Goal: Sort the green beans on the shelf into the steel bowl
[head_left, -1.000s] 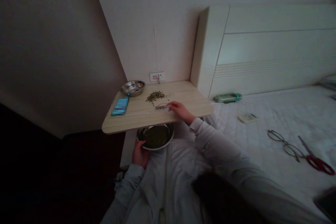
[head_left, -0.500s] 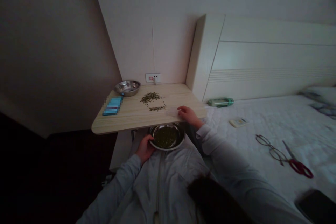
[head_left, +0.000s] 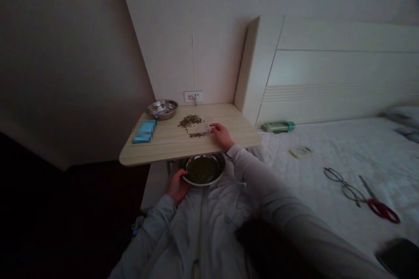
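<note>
My left hand (head_left: pixel 178 186) grips the left rim of a metal bowl (head_left: pixel 214 180), thumb over the edge, at my lap just below the table's front edge. A layer of small dark green bits (head_left: pixel 202 170) covers the bowl's bottom. Over the wooden table (head_left: pixel 166 148), my right hand (head_left: pixel 221 136) has its fingers closed on what looks like a thin clear plastic sheet (head_left: pixel 198 128), faint and hard to make out. The sheet lies among loose green bits: a larger pile (head_left: pixel 190 120) behind it and a thin line (head_left: pixel 196 135) along its front.
A second metal bowl (head_left: pixel 163 109) stands at the table's back left, near a blurred blue phone-like object (head_left: pixel 144 131). On the bed at right lie a green bottle (head_left: pixel 278 127), a small pale box (head_left: pixel 301 152), eyeglasses (head_left: pixel 343 185), red-handled scissors (head_left: pixel 381 209) and a dark object (head_left: pixel 399 256).
My right hand has moved left and slightly away from me with the clear sheet, toward the green bits. My left hand stays on the bowl, which has shifted slightly left.
</note>
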`<action>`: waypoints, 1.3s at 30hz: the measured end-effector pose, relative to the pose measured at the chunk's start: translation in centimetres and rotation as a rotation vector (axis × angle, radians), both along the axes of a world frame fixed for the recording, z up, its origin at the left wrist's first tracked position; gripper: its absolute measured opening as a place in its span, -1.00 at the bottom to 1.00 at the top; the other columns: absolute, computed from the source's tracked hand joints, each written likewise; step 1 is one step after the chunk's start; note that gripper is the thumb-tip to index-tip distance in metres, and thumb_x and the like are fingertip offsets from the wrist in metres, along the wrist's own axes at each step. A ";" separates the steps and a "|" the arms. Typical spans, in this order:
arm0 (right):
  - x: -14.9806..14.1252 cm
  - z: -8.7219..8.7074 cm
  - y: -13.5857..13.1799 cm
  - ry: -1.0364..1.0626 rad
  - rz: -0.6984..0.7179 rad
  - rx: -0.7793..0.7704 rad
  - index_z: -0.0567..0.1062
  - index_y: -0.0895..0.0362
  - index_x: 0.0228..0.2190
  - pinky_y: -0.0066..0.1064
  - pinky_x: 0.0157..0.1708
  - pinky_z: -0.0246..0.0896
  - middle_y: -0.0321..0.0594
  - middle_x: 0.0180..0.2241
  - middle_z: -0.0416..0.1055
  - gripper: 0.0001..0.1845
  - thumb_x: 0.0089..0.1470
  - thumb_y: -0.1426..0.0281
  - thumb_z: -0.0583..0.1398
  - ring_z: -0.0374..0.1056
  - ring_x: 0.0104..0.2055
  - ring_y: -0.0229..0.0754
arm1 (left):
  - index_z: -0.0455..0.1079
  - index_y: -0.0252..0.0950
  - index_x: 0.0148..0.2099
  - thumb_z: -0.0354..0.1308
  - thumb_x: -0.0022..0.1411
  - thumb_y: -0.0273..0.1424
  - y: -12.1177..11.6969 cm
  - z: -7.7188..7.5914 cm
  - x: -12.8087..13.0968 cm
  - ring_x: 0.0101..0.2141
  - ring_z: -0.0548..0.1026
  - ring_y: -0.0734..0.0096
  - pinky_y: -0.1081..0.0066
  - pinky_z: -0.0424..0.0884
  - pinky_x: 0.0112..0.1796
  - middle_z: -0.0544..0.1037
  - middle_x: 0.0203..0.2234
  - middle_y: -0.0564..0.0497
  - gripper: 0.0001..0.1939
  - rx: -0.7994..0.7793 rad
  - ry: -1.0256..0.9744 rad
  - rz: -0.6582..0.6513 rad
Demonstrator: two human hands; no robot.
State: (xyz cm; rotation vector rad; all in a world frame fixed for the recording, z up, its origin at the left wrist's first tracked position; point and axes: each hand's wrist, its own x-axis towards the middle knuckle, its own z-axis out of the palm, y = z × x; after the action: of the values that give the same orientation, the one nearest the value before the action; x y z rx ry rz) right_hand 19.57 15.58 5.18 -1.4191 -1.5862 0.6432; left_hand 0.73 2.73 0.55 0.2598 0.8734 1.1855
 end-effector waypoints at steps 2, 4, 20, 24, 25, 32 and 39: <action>-0.6 -0.1 0.5 0.002 -0.012 0.000 0.37 0.20 -0.15 -0.25 -0.23 0.30 -0.17 -0.18 0.36 -0.71 0.12 0.29 0.09 0.34 -0.21 -0.22 | 0.38 -0.35 -0.40 -0.03 -0.12 -0.67 0.0 0.0 -0.2 -0.37 0.51 0.32 0.34 0.44 -0.33 0.54 -0.48 0.00 -0.76 0.006 0.005 0.013; -1.0 -0.2 0.7 0.000 -0.018 0.003 0.37 0.20 -0.15 -0.25 -0.22 0.30 -0.17 -0.18 0.36 -0.71 0.13 0.29 0.09 0.34 -0.21 -0.22 | 0.39 -0.35 -0.41 -0.02 -0.12 -0.66 0.0 -0.1 -0.3 -0.37 0.51 0.32 0.35 0.44 -0.33 0.54 -0.48 -0.01 -0.77 0.008 0.010 0.017; -1.0 0.1 -0.1 -0.066 0.016 -0.005 0.39 0.20 -0.19 -0.24 -0.21 0.29 -0.20 -0.24 0.39 -0.72 0.13 0.28 0.09 0.35 -0.25 -0.23 | 0.39 -0.35 -0.41 0.00 -0.10 -0.63 0.2 -0.5 -0.5 -0.34 0.51 0.31 0.33 0.44 -0.29 0.54 -0.50 -0.01 -0.80 0.002 0.012 -0.001; -1.0 0.1 -0.2 -0.070 0.007 -0.007 0.40 0.20 -0.19 -0.24 -0.20 0.28 -0.19 -0.24 0.40 -0.71 0.13 0.27 0.08 0.35 -0.24 -0.23 | 0.40 -0.37 -0.39 -0.01 -0.08 -0.63 0.1 -0.3 -0.5 -0.37 0.51 0.33 0.35 0.44 -0.31 0.54 -0.50 -0.01 -0.79 -0.012 0.017 0.004; -1.0 0.1 -0.2 -0.073 0.010 -0.008 0.40 0.20 -0.20 -0.23 -0.20 0.28 -0.19 -0.24 0.40 -0.71 0.12 0.27 0.09 0.35 -0.24 -0.23 | 0.40 -0.38 -0.39 -0.01 -0.08 -0.64 0.1 -0.2 -0.5 -0.37 0.51 0.33 0.35 0.44 -0.32 0.54 -0.50 -0.02 -0.79 -0.016 0.019 0.005; -1.0 -0.2 0.0 -0.075 0.035 -0.006 0.39 0.20 -0.19 -0.24 -0.20 0.28 -0.20 -0.24 0.39 -0.71 0.13 0.27 0.08 0.35 -0.24 -0.23 | 0.40 -0.36 -0.39 -0.01 -0.09 -0.64 0.2 -0.5 -0.6 -0.36 0.51 0.32 0.36 0.44 -0.34 0.54 -0.51 -0.01 -0.78 -0.020 0.011 0.018; -1.1 -0.3 -0.2 -0.072 0.072 -0.004 0.42 0.21 -0.24 -0.25 -0.21 0.25 -0.24 -0.33 0.41 -0.72 0.11 0.26 0.10 0.34 -0.30 -0.25 | 0.40 -0.36 -0.38 0.00 -0.11 -0.64 0.1 -0.3 -0.6 -0.36 0.51 0.32 0.36 0.44 -0.34 0.54 -0.49 -0.01 -0.77 -0.004 0.014 0.024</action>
State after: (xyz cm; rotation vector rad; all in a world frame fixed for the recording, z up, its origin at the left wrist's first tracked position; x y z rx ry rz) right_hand 18.46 15.41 4.87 -1.4074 -1.6996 0.6443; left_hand 0.12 2.87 0.20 0.2550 0.8927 1.2053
